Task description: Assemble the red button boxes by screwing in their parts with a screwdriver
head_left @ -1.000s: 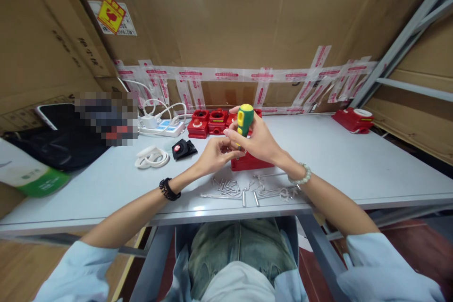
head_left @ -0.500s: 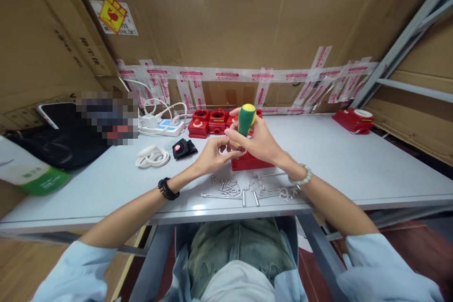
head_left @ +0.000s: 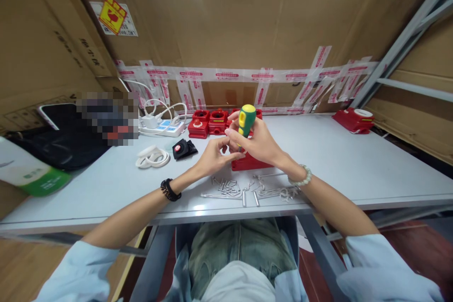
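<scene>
My right hand (head_left: 261, 140) is closed round the green and yellow handle of a screwdriver (head_left: 247, 121), held nearly upright with its tip down. My left hand (head_left: 216, 155) is closed too, its thumb and fingertips pinched beside the lower end of the screwdriver; what they hold is too small to make out. Beneath both hands lies a red housing (head_left: 249, 163), partly covered by my right hand. Loose metal screws (head_left: 230, 188) lie in a pile in front of it, and thin metal rods with small chains (head_left: 272, 192) lie to their right.
More red housings (head_left: 198, 125) stand along the back, and another red unit (head_left: 354, 120) sits at the far right. A black part (head_left: 184, 148), a coiled white cable (head_left: 153, 156) and a power strip (head_left: 164, 127) lie on the left. Cardboard walls (head_left: 226, 19) rise behind the table.
The screwdriver handle has turned about its own axis in my right hand, now showing more yellow. My left hand stays almost in place.
</scene>
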Demonstrator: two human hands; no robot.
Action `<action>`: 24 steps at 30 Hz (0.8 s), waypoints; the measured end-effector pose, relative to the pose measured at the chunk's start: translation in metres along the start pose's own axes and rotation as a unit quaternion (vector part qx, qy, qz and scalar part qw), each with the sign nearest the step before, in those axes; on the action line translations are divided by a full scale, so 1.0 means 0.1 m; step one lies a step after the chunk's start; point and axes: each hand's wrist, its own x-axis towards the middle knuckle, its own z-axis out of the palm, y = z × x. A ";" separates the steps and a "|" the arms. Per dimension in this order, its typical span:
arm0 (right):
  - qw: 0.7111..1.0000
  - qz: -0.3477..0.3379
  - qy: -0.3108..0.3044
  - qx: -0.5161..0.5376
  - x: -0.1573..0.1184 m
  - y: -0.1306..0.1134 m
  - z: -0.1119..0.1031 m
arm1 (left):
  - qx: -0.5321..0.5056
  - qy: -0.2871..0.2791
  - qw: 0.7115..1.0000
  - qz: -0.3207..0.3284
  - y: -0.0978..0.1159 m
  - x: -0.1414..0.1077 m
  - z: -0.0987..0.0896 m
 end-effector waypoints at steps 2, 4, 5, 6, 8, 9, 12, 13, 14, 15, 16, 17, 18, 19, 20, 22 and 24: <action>1.000 0.004 -0.002 -0.005 0.00 0.00 0.00 | 0.001 0.003 1.000 0.008 -0.02 0.00 0.00; 1.000 -0.005 0.010 -0.021 0.00 0.00 -0.01 | -0.001 -0.032 0.999 0.024 -0.01 -0.01 -0.03; 0.999 -0.011 0.020 -0.028 0.00 0.01 -0.01 | -0.002 -0.053 0.998 0.030 0.00 -0.02 -0.05; 0.999 -0.013 0.027 -0.031 0.00 0.02 -0.02 | -0.003 -0.069 0.997 0.033 0.01 -0.02 -0.06; 0.999 -0.015 0.033 -0.028 0.00 0.02 -0.02 | -0.007 -0.076 0.997 0.031 0.02 -0.02 -0.07; 0.999 -0.015 0.029 -0.025 0.00 0.02 -0.01 | -0.011 -0.064 0.997 0.028 0.01 -0.02 -0.06; 0.999 -0.014 0.010 -0.031 0.00 0.00 0.00 | -0.033 -0.020 0.999 0.018 -0.02 -0.01 -0.01; 0.999 -0.010 0.006 -0.037 -0.01 -0.02 0.00 | -0.034 -0.017 0.999 0.014 -0.03 0.00 0.00; 0.999 -0.003 0.006 -0.045 -0.01 -0.03 -0.01 | -0.026 -0.022 0.999 0.012 -0.02 0.00 0.00; 0.999 0.001 0.011 -0.053 -0.01 -0.04 -0.01 | -0.008 -0.034 0.999 0.012 -0.01 -0.01 -0.01; 0.998 0.000 0.023 -0.065 -0.02 -0.06 -0.02 | 0.018 -0.049 0.999 0.015 0.01 -0.01 -0.02; 0.996 -0.004 0.040 -0.084 -0.02 -0.06 -0.02 | 0.048 -0.065 0.996 0.022 0.04 -0.02 -0.05; 0.993 -0.010 0.059 -0.106 -0.02 -0.06 -0.03 | 0.077 -0.079 0.993 0.031 0.07 -0.03 -0.07; 0.989 -0.016 0.075 -0.127 -0.01 -0.06 -0.04 | 0.100 -0.091 0.990 0.038 0.10 -0.03 -0.10; 0.986 -0.020 0.084 -0.142 -0.01 -0.06 -0.05 | 0.116 -0.102 0.987 0.041 0.12 -0.04 -0.12; 0.985 -0.018 0.083 -0.150 -0.01 -0.05 -0.05 | 0.124 -0.118 0.985 0.037 0.16 -0.03 -0.14; 0.987 -0.020 0.073 -0.141 -0.01 -0.04 -0.06 | 0.111 -0.126 0.986 0.022 0.17 -0.02 -0.13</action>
